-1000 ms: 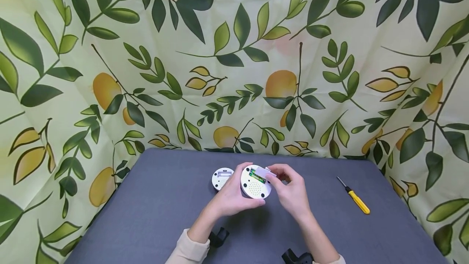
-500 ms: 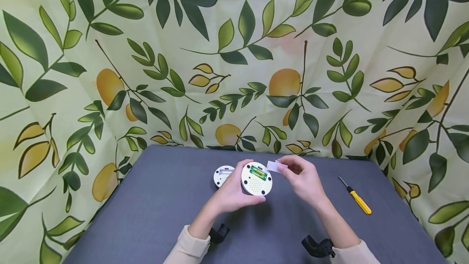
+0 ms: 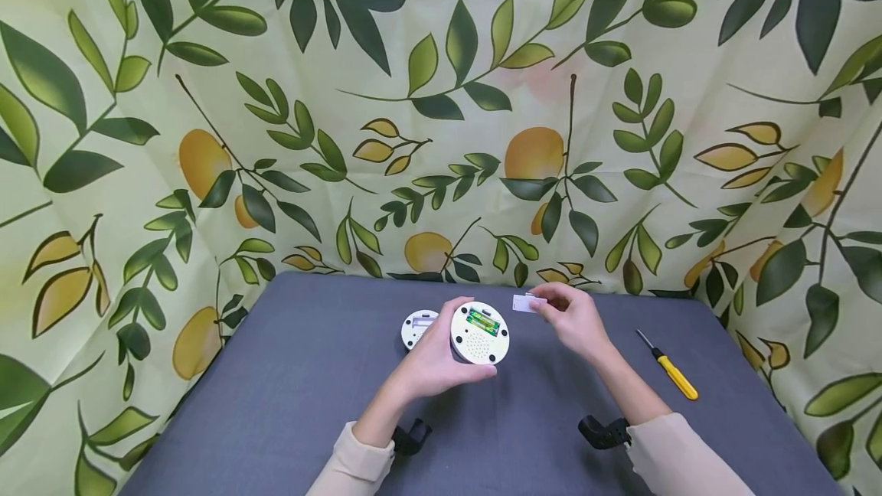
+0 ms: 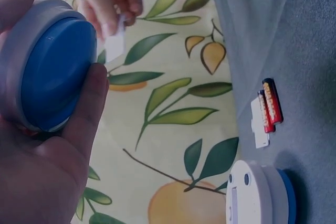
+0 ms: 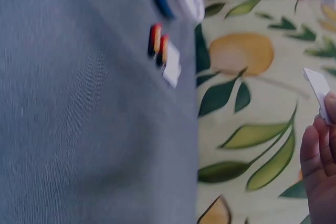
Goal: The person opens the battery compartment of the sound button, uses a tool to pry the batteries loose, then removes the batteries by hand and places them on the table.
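My left hand [image 3: 432, 360] grips a round white push button [image 3: 477, 348], its underside towards the head camera. Green batteries [image 3: 484, 321] lie in its uncovered slot, above a patch of small speaker holes and among dark feet. The left wrist view shows the button's blue dome [image 4: 60, 72], with fingers around the white rim. To the right and apart from it, my right hand [image 3: 573, 321] pinches a thin white battery cover [image 3: 524, 303] between thumb and fingers. That cover [image 5: 318, 95] has a small tab at its edge in the right wrist view.
A second push button [image 3: 416, 327] lies upside down behind my left hand, its battery slot uncovered. Red-and-black batteries [image 4: 269, 103] and another white cover [image 4: 258, 124] lie near it. A yellow-handled screwdriver [image 3: 675, 376] rests on the grey tabletop [image 3: 296, 389] at right. Patterned cloth [image 3: 441, 197] hangs behind.
My right hand has drawn the battery cover off the button, then right and slightly up. The green batteries, partly covered before, now show fully. My left hand still holds the button in nearly the same place.
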`<state>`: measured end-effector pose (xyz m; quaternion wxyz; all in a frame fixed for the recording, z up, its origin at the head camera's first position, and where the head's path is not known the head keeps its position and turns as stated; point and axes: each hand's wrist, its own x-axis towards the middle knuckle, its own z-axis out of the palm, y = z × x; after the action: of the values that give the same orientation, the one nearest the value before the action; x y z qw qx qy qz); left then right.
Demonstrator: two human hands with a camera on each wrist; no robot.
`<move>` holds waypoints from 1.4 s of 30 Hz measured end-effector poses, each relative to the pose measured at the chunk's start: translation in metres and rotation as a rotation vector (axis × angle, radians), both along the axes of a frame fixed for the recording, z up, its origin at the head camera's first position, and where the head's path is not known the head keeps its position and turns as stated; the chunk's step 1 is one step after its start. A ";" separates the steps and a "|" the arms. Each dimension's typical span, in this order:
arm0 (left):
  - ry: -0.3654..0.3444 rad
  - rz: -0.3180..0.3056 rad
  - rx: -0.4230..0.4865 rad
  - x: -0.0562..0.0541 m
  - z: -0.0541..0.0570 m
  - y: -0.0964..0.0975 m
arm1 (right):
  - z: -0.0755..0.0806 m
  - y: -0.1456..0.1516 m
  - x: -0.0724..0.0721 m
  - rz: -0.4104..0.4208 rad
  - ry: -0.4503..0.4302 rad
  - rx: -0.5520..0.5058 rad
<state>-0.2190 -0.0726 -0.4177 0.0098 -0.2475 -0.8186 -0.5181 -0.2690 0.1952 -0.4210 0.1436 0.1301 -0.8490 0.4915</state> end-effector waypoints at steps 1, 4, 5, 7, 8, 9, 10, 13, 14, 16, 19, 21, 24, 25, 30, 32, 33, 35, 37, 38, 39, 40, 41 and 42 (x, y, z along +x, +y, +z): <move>0.003 0.004 0.007 0.000 0.000 -0.001 | -0.003 0.002 -0.004 -0.006 -0.004 0.006; 0.004 0.021 0.027 -0.001 0.002 -0.004 | -0.010 0.008 -0.015 -0.021 -0.022 0.022; 0.004 0.028 0.029 -0.001 0.002 -0.005 | -0.012 0.009 -0.018 -0.025 -0.032 0.025; 0.007 0.039 0.026 -0.002 0.002 -0.006 | -0.019 0.012 -0.025 -0.032 -0.047 0.040; 0.007 0.043 0.024 -0.002 0.002 -0.006 | -0.023 0.014 -0.028 -0.038 -0.051 0.048; 0.007 0.044 0.024 -0.002 0.002 -0.007 | -0.027 0.015 -0.031 -0.044 -0.057 0.053; 0.006 0.043 0.023 -0.002 0.002 -0.007 | -0.031 0.016 -0.034 -0.049 -0.062 0.062; 0.003 0.039 0.024 -0.002 0.002 -0.007 | -0.044 0.020 -0.040 -0.058 -0.086 0.077; 0.003 0.037 0.025 -0.002 0.002 -0.007 | -0.048 0.020 -0.042 -0.061 -0.097 0.079; 0.001 0.033 0.028 -0.002 0.003 -0.007 | -0.055 0.022 -0.045 -0.061 -0.123 0.083; 0.000 0.029 0.030 -0.003 0.002 -0.008 | -0.065 0.024 -0.046 -0.055 -0.150 0.102; -0.001 0.029 0.031 -0.003 0.002 -0.008 | -0.070 0.025 -0.047 -0.050 -0.158 0.119; -0.004 0.029 0.032 -0.003 0.002 -0.008 | -0.076 0.027 -0.047 -0.042 -0.164 0.156; -0.005 0.029 0.031 -0.003 0.002 -0.008 | -0.078 0.027 -0.047 -0.043 -0.168 0.167; -0.014 0.021 0.039 -0.002 0.002 -0.008 | -0.084 0.028 -0.048 -0.038 -0.175 0.226; -0.018 0.017 0.043 -0.002 0.002 -0.008 | -0.085 0.027 -0.048 -0.029 -0.161 0.263; -0.018 0.017 0.042 -0.002 0.002 -0.008 | -0.086 0.026 -0.048 -0.026 -0.152 0.283; -0.019 0.015 0.042 -0.002 0.002 -0.008 | -0.087 0.025 -0.047 -0.023 -0.138 0.320; -0.021 0.014 0.043 -0.002 0.002 -0.008 | -0.088 0.024 -0.047 -0.024 -0.129 0.344; -0.021 0.013 0.044 -0.002 0.002 -0.008 | -0.088 0.024 -0.047 -0.026 -0.130 0.349; -0.020 0.013 0.042 -0.002 0.002 -0.008 | -0.088 0.024 -0.046 -0.029 -0.131 0.353; -0.020 0.011 0.042 -0.002 0.002 -0.008 | -0.088 0.023 -0.046 -0.033 -0.136 0.359; -0.018 0.010 0.041 -0.003 0.002 -0.008 | -0.088 0.022 -0.046 -0.035 -0.140 0.365; -0.015 0.010 0.040 -0.003 0.001 -0.008 | -0.088 0.021 -0.047 -0.036 -0.132 0.372</move>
<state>-0.2219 -0.0808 -0.4164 0.0111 -0.2391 -0.8095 -0.5361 -0.3155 0.2164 -0.5095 0.0695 0.1067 -0.9350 0.3310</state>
